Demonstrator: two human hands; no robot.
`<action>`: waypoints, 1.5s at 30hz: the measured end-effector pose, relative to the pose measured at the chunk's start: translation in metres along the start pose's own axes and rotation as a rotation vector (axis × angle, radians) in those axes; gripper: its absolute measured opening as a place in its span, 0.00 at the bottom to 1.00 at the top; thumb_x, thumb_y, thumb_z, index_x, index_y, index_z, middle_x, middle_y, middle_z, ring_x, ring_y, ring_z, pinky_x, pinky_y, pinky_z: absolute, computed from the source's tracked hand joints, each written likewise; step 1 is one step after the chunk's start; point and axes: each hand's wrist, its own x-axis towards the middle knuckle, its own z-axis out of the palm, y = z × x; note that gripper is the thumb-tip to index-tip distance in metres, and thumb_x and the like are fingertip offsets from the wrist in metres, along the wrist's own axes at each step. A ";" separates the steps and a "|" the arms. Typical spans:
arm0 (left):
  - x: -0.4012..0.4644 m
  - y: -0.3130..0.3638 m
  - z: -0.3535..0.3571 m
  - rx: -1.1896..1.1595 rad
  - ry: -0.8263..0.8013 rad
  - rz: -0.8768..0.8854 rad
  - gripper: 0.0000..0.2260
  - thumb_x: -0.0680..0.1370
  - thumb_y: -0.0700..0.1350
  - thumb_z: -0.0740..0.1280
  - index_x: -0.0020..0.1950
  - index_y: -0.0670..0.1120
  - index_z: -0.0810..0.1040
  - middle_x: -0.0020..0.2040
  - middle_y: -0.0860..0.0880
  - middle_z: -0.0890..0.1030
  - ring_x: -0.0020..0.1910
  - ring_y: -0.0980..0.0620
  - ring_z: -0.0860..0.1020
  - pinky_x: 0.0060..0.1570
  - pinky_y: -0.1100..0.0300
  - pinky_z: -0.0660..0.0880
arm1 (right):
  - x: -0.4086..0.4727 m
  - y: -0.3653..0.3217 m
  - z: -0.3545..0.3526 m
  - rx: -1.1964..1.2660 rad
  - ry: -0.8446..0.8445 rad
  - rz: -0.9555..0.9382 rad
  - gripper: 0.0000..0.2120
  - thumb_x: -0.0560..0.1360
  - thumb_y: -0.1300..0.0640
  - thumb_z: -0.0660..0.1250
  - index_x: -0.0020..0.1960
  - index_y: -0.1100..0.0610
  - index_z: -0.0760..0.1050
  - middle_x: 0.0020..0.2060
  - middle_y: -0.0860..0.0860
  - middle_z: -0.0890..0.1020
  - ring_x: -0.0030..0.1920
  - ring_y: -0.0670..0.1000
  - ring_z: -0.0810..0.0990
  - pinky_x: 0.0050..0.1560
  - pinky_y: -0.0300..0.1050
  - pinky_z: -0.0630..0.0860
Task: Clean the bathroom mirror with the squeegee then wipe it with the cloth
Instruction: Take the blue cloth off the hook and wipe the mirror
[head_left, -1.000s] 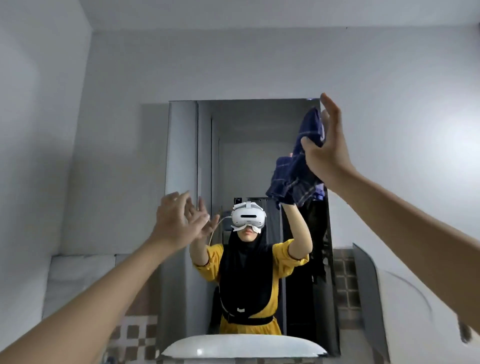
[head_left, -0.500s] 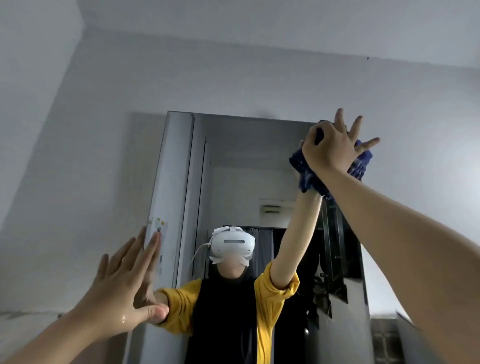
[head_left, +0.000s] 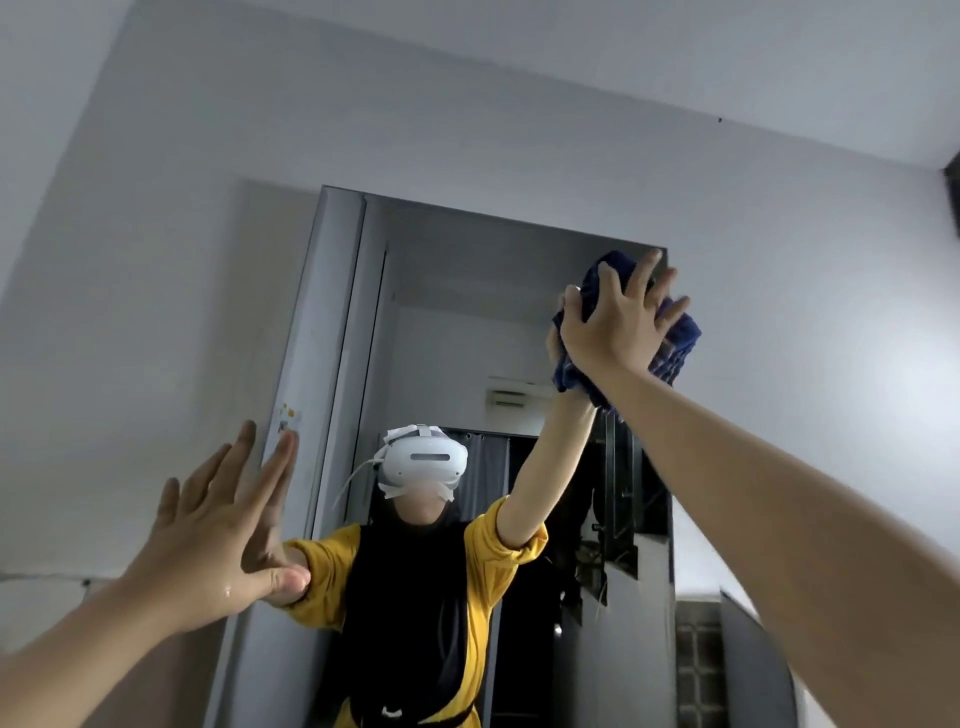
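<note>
At the upper right of the frame our right hand (head_left: 618, 332) is pressing the cloth (head_left: 675, 348) flat against the mirror (head_left: 467, 312), near the glass's top right corner. Our fingers (head_left: 644, 270) are lying straight and spread over the bunched fabric rather than curling round it, so the hand is pushing with an open palm. The cloth is dark blue with a lighter check, and it is bulging out around the hand on the right, above the fingertips and below the wrist. Our right forearm is running down from it to the lower right edge of the frame.

At the lower left our left hand (head_left: 228, 530) is holding nothing; its fingers are extended and close together, the thumb is sticking out to the right, and a drop of water is sitting near the base of the thumb. It is reaching up by the mirror's left edge, but we cannot tell whether it is touching the glass.

The mirror is standing tall and narrow in the middle of the frame on a pale grey wall (head_left: 156, 260). In it we are seeing our own reflection: a white headset (head_left: 423, 460), a yellow top under a black garment, and both raised arms. A small sticker (head_left: 287, 415) is sitting on the mirror's left side strip.
</note>
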 end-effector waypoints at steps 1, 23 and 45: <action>0.000 0.001 0.000 0.010 -0.004 -0.009 0.60 0.58 0.72 0.69 0.68 0.62 0.23 0.74 0.50 0.28 0.75 0.44 0.39 0.72 0.38 0.48 | -0.004 -0.010 0.003 0.015 0.019 0.119 0.24 0.78 0.40 0.54 0.70 0.49 0.68 0.78 0.60 0.49 0.77 0.66 0.42 0.71 0.68 0.35; -0.002 -0.003 0.002 -0.162 -0.045 -0.044 0.56 0.61 0.65 0.73 0.64 0.72 0.26 0.70 0.55 0.23 0.74 0.47 0.32 0.65 0.30 0.60 | -0.021 -0.211 0.036 0.025 -0.141 -0.403 0.25 0.76 0.49 0.54 0.72 0.52 0.62 0.78 0.60 0.46 0.76 0.68 0.42 0.73 0.67 0.39; -0.002 -0.008 0.006 -0.146 0.003 -0.006 0.56 0.54 0.72 0.66 0.68 0.69 0.28 0.76 0.48 0.33 0.75 0.43 0.39 0.71 0.39 0.56 | -0.027 -0.034 0.005 -0.156 -0.191 -0.588 0.29 0.76 0.36 0.54 0.75 0.37 0.53 0.79 0.45 0.46 0.78 0.56 0.41 0.63 0.80 0.37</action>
